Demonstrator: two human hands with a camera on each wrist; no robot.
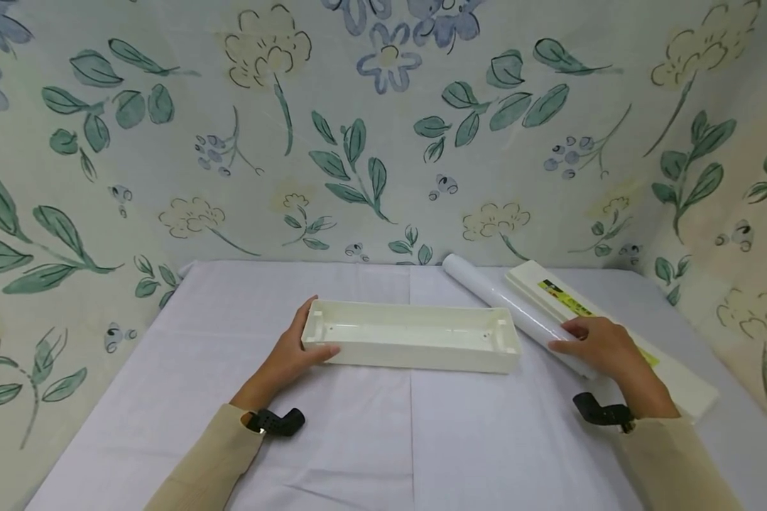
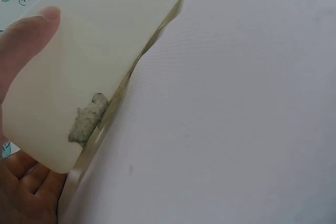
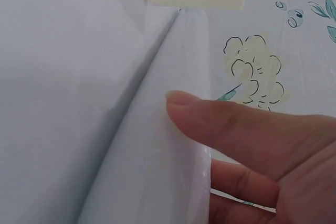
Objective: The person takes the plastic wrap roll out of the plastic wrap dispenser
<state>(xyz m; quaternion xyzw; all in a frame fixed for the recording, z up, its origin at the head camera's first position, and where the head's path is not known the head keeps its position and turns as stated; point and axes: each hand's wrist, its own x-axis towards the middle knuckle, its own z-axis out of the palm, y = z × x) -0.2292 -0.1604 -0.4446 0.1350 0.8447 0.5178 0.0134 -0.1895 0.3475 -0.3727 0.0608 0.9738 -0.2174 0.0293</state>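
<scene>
My left hand [image 1: 290, 355] grips the left end of a long cream plastic tray [image 1: 415, 356], thumb over the front wall and fingers at the far side. The tray's hollow side faces up and toward me. In the left wrist view its wall [image 2: 105, 30] bears a grey-green smudge [image 2: 88, 121] near the lower edge. Over on the right, my right hand [image 1: 604, 348] holds a white roll [image 1: 486, 285] in glossy wrapping near its close end. The right wrist view has the thumb [image 3: 184, 107] on top of the roll and fingers round its far side.
Beside the roll, partly behind my right hand, lies a long cream board-like piece [image 1: 684, 383] with a yellow-green label [image 1: 565, 298]. A creased white cloth [image 1: 351, 433] covers the table. Floral fabric [image 1: 383, 163] hangs behind and at both sides.
</scene>
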